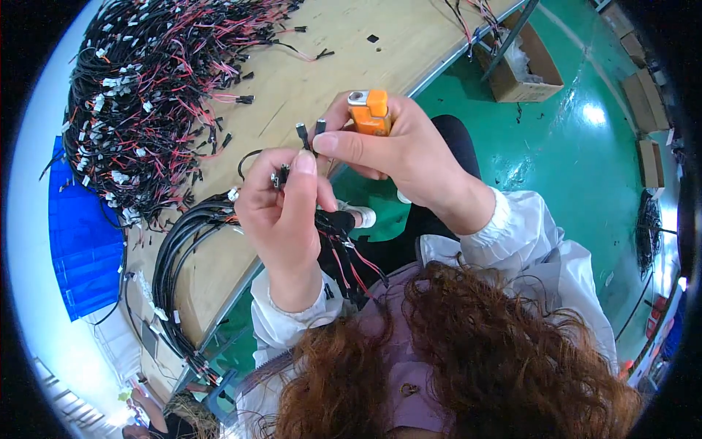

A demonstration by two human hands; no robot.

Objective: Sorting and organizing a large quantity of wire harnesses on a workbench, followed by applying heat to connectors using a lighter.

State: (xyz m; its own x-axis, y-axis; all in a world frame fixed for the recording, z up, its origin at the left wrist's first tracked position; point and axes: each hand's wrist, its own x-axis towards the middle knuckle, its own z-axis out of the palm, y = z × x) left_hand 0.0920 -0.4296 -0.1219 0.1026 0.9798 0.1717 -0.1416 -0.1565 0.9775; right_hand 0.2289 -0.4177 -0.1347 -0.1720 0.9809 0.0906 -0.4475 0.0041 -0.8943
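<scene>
My left hand (281, 219) is closed around thin wires, with black wire ends (281, 175) poking up between thumb and fingers. Its fingertips meet those of my right hand (413, 150) above the table's near edge. An orange lighter (371, 113) is held in my right hand, upright in the curled fingers with its metal top uppermost; no flame shows. The right thumb and forefinger also pinch at a black-tipped wire end (320, 127). Beside it another black wire end (303, 134) stands up between the hands. Red and black wires (351, 256) hang below my left hand toward my lap.
A big heap of black and red cables (153, 95) with white connectors covers the far left of the wooden table (314, 66). A coiled black cable bundle (183, 241) lies nearer. Cardboard boxes (530, 90) stand on the green floor (556, 154). Another person's arm (150, 406) shows lower left.
</scene>
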